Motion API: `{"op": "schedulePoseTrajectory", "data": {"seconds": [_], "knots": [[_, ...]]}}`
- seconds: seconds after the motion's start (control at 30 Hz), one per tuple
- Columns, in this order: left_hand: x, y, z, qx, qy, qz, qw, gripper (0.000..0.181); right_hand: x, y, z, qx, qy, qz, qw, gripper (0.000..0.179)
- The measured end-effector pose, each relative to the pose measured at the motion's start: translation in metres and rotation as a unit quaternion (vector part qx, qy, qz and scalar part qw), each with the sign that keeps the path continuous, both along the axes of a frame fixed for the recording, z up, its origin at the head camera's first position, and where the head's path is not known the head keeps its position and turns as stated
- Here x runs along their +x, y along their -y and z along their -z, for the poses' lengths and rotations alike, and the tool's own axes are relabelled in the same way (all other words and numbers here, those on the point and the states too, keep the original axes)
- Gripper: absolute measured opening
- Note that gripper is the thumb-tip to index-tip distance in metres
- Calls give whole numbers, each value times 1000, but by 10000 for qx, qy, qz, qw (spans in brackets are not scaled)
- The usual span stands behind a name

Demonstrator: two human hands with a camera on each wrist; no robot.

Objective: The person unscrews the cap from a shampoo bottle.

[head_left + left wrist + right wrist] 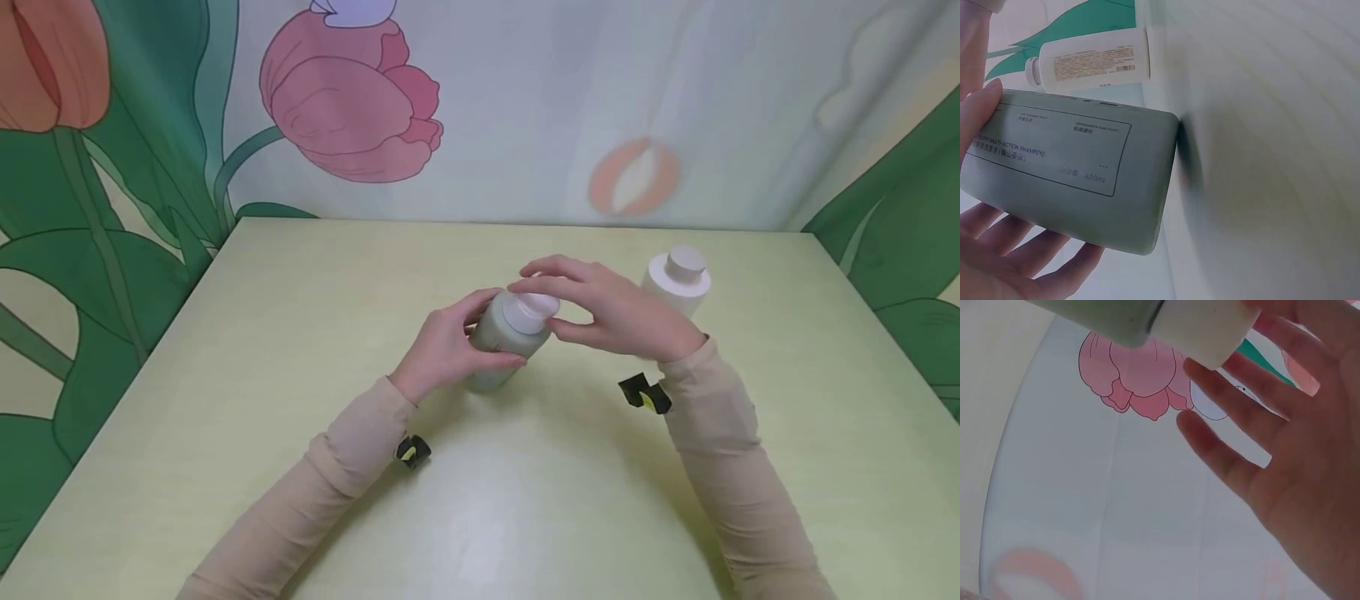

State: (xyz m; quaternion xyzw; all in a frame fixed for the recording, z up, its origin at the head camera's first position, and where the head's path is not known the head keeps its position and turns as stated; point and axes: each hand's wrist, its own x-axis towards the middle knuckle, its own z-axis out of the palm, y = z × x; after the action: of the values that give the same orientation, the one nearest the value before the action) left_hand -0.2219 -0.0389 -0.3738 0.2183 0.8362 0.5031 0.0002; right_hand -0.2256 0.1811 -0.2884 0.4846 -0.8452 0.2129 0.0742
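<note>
My left hand (442,346) grips a grey-green shampoo bottle (1072,162), thumb along one side and the other fingers spread along the opposite side. The bottle leans to the right, its base low over the table. "MULTI-ACTION SHAMPOO" can be read on its label in the left wrist view. On top sits a white cap (1204,328). My right hand (618,310) holds the cap between thumb and forefingers, while the outer fingers (1216,444) reach out free of it in the right wrist view.
Behind my right hand a white bottle (678,279) stands upright on the pale yellow table (480,483); printed text covers its back in the left wrist view. A curtain (525,117) with painted tulips hangs along the table's far edge.
</note>
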Motion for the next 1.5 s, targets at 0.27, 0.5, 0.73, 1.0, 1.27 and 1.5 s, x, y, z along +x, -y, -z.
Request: {"op": "schedulePoseTrajectory", "data": {"seconds": [0.27, 0.5, 0.73, 1.0, 1.27, 1.5], "knots": [[0, -3, -2, -120, -67, -48, 9999, 71, -1, -3, -3, -136, 88, 891, 9959, 44], [-1, -2, -6, -139, -123, -1, 9998, 71, -3, -3, -5, -235, -29, 439, 9988, 37], [-3, -1, -7, -235, -207, -38, 9995, 71, -3, -4, -8, -162, -10, 104, 9998, 42], [0, -3, -6, -274, -132, -23, 9995, 71, -1, -2, -3, -361, -143, 640, 9972, 41], [0, -1, -3, -170, -44, -30, 9998, 71, -1, -3, 0, -244, -24, 322, 9992, 40], [0, 3, 1, -220, -34, -26, 9997, 69, 0, -1, -1, -147, 123, 570, 9982, 46]]}}
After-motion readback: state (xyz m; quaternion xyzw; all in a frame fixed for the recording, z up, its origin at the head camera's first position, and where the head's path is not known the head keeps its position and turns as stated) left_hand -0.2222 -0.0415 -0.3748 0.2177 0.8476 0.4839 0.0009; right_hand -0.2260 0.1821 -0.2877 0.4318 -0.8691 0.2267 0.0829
